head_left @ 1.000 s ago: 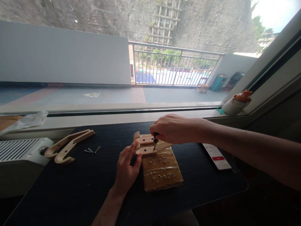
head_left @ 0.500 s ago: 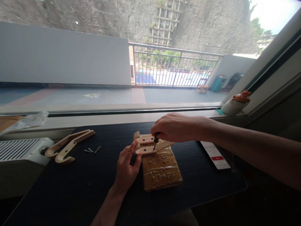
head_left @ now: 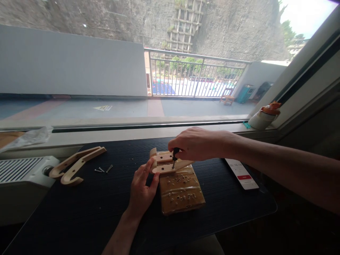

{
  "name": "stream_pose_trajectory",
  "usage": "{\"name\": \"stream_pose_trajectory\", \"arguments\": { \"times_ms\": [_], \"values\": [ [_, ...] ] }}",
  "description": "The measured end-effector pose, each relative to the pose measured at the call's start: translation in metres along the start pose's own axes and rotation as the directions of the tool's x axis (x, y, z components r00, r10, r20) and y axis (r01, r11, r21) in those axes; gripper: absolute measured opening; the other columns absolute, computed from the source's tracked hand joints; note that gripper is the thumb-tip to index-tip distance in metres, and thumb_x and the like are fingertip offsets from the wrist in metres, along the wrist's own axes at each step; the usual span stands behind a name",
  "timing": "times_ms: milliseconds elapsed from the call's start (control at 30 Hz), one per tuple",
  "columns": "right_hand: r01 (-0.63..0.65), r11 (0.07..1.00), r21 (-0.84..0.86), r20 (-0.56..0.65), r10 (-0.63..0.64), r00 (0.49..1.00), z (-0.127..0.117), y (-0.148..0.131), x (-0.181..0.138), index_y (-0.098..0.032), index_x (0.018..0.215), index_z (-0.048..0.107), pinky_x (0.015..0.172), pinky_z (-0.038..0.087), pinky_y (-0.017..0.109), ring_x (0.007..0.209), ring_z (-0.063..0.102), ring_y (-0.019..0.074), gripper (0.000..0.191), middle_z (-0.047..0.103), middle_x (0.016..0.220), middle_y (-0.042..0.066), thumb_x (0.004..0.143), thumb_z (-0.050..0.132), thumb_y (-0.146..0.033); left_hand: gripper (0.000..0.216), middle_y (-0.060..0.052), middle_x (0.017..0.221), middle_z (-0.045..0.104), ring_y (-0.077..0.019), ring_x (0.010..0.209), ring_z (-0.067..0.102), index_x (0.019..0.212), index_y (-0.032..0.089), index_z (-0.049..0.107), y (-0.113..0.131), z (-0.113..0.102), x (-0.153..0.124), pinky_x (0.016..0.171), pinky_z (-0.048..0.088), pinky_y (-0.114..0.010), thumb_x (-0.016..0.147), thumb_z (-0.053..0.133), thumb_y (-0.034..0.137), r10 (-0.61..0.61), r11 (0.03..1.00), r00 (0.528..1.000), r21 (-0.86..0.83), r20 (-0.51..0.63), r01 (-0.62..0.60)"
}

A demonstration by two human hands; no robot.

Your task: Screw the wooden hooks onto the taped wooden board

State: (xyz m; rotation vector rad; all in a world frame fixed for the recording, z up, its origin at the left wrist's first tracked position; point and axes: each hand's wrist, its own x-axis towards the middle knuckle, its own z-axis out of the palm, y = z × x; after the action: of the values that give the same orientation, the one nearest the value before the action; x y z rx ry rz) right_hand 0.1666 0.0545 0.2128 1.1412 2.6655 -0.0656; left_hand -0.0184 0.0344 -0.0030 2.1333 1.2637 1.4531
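My right hand (head_left: 190, 143) is closed round the dark handle of a screwdriver (head_left: 174, 156), its shaft upright. The tip meets a hole in a pale wooden hook (head_left: 168, 169), where a screw may sit; that is too small to tell. A second wooden hook (head_left: 164, 158) lies just behind it. Both rest on a brown, tape-wrapped block (head_left: 182, 198) pitted with holes. With thumb and fingers, my left hand (head_left: 143, 182) grips the left end of the near hook against the block. The hooks' right ends are partly hidden behind my right hand.
Two more wooden hooks (head_left: 74, 166) lie on the dark table (head_left: 111, 216) at left, beside several loose screws (head_left: 103, 169). A phone (head_left: 243, 175) lies under my right forearm. A bottle (head_left: 265, 115) stands on the sill by the window; a white radiator (head_left: 29, 170) is at left.
The screwdriver's handle and my right hand have shifted very slightly left. The tip stays on the same hook, and my left hand keeps its hold. The whole view has drifted a little.
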Motion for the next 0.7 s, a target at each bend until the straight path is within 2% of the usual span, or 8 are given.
{"name": "stream_pose_trajectory", "arguments": {
  "times_ms": [133, 433, 533, 700],
  "values": [
    [0.030, 0.999, 0.020, 0.011, -0.030, 0.999, -0.0012, 0.0001, 0.0001, -0.016, 0.090, 0.065, 0.056, 0.027, 0.026, 0.062, 0.044, 0.0118, 0.025, 0.062, 0.074, 0.005, 0.083, 0.041, -0.020, 0.050, -0.007, 0.115, 0.058, -0.0229, 0.103, 0.056, 0.131, 0.027, 0.041, 0.0002, -0.0005, 0.0004, 0.090, 0.045, -0.039, 0.083, 0.054, 0.023, 0.004, 1.000, 1.000, 0.004, 0.005, -0.004],
    [-0.070, 0.997, 0.033, -0.005, 0.071, 0.997, 0.0078, 0.0048, 0.0008, -0.009, 0.091, 0.066, 0.053, 0.026, 0.027, 0.055, 0.042, 0.0126, 0.036, 0.061, 0.068, 0.009, 0.088, 0.037, -0.032, 0.051, -0.007, 0.115, 0.058, -0.0220, 0.103, 0.056, 0.132, 0.027, 0.040, 0.0001, -0.0006, 0.0003, 0.091, 0.045, -0.039, 0.083, 0.055, 0.022, 0.003, 1.000, 1.000, 0.003, 0.013, -0.003],
    [-0.055, 0.998, 0.037, -0.008, 0.056, 0.998, 0.0039, 0.0048, -0.0017, -0.012, 0.092, 0.065, 0.053, 0.026, 0.027, 0.057, 0.042, 0.0120, 0.031, 0.062, 0.072, 0.008, 0.086, 0.041, -0.032, 0.051, -0.007, 0.115, 0.058, -0.0219, 0.102, 0.056, 0.132, 0.027, 0.040, 0.0002, -0.0004, 0.0004, 0.091, 0.045, -0.039, 0.083, 0.055, 0.022, 0.003, 1.000, 1.000, 0.003, 0.008, -0.003],
    [0.002, 0.995, 0.096, -0.012, -0.001, 1.000, -0.0004, 0.0035, -0.0021, -0.014, 0.090, 0.064, 0.056, 0.028, 0.025, 0.062, 0.044, 0.0108, 0.024, 0.062, 0.077, 0.006, 0.085, 0.042, -0.022, 0.050, -0.007, 0.114, 0.058, -0.0218, 0.101, 0.056, 0.131, 0.026, 0.041, 0.0000, -0.0010, 0.0006, 0.090, 0.045, -0.038, 0.083, 0.055, 0.022, 0.001, 1.000, 1.000, 0.002, 0.010, -0.001]
  ]
}}
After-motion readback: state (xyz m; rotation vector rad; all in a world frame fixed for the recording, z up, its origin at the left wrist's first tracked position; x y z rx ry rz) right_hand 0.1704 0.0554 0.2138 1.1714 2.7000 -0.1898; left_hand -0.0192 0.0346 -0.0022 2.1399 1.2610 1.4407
